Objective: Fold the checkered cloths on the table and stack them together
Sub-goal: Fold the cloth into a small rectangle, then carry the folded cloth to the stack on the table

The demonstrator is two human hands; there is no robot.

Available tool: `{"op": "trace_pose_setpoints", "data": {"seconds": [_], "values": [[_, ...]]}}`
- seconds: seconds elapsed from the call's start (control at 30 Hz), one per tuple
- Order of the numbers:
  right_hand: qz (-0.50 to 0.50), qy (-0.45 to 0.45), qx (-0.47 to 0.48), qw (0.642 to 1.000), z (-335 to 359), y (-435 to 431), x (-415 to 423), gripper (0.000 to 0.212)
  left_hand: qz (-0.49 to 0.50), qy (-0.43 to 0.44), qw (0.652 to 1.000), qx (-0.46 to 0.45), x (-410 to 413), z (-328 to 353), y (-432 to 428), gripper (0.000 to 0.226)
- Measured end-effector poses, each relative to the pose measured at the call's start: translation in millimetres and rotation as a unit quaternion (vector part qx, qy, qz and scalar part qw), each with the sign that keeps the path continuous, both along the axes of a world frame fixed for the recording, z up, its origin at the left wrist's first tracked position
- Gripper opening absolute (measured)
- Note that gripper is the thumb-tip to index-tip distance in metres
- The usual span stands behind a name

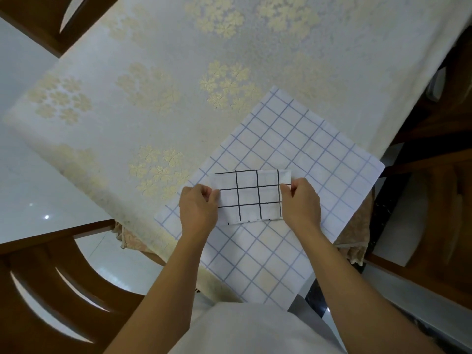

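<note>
With the left hand [198, 209], pinches the left edge of a small folded black-grid cloth [249, 196], fingers curled onto the fabric. With the right hand [301, 203], pinches the opposite, right edge in the same way, knuckles up. Holds the cloth stretched flat between the two grips as a neat rectangle, with a few black line-ends peeking from its near edge. Cannot tell whether lifted slightly or resting on what lies below.

Directly beneath, a much larger blue-grid cloth [306, 149], spread open and flat across the near right corner of the table, turned at an angle to the table's edges, its near part hanging past the rim toward the body. Partly covered in the middle by the smaller cloth and both hands. Crossed lower down by the left forearm [163, 277] and the right forearm [339, 272].

Under everything, a pale tablecloth [153, 72] with clusters of gold flowers, covering the tabletop. Below its near edge, a beige frilled skirt [122, 236].

Around the table, dark wooden chairs:
- a slatted chair [46, 272] with a curved back at the lower left
- a second chair [33, 24] at the top left corner
- a third chair [434, 213] on the right, just beside the table's edge

On the left, a glossy white floor [28, 162] with small light reflections. At the bottom, a white shirt front [250, 330], hiding the nearest corner of the blue-grid cloth.
</note>
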State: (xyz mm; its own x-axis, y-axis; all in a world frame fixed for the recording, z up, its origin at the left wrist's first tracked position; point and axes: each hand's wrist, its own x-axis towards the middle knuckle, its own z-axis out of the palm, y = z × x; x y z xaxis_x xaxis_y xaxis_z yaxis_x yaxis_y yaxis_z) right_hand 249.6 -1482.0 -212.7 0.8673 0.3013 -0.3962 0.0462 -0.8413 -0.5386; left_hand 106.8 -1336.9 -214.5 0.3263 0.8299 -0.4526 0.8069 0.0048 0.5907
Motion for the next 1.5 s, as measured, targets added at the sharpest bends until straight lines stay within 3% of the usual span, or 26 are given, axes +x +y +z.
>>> {"op": "trace_pose_setpoints", "data": {"seconds": [0.17, 0.3, 0.37, 0.47, 0.53, 0.6, 0.67, 0.83, 0.97, 1.13, 1.5], "values": [[-0.047, 0.037, 0.132, 0.989, 30, -10, 10, 0.016, 0.024, -0.149, 0.986, -0.074, 0, 35, 5, 0.019], [-0.115, 0.097, 0.239, 0.959, 58, -18, 12, 0.013, 0.075, -0.229, 0.961, -0.134, -1, 58, 12, 0.015], [-0.139, 0.124, 0.278, 0.942, 70, -23, 10, 0.021, 0.097, -0.263, 0.944, -0.173, -1, 72, 13, 0.013], [-0.167, 0.187, 0.315, 0.915, 82, -32, 4, 0.019, 0.105, -0.295, 0.920, -0.236, -4, 81, 11, 0.032], [-0.179, 0.236, 0.334, 0.895, 87, -37, -2, 0.017, 0.068, -0.303, 0.917, -0.250, -6, 86, 9, 0.030], [-0.194, 0.251, 0.341, 0.885, 88, -40, -8, 0.014, 0.016, -0.300, 0.926, -0.228, -5, 90, 3, 0.024], [-0.193, 0.224, 0.323, 0.899, 87, -42, -12, 0.016, -0.017, -0.280, 0.944, -0.172, -3, 92, -5, 0.034], [-0.176, 0.142, 0.298, 0.927, 83, -46, -20, 0.048, -0.120, -0.187, 0.975, -0.005, 0, 82, -15, 0.036], [-0.155, 0.072, 0.303, 0.938, 80, -50, -28, 0.062, -0.135, -0.170, 0.975, 0.045, 1, 78, -26, 0.035], [-0.108, 0.018, 0.280, 0.954, 74, -58, -35, 0.042, -0.124, -0.172, 0.974, 0.073, -8, 77, -36, 0.035], [0.044, -0.018, 0.255, 0.966, 71, -86, -54, 0.044, 0.011, -0.137, 0.980, 0.144, -71, 78, -105, 0.034]]}}
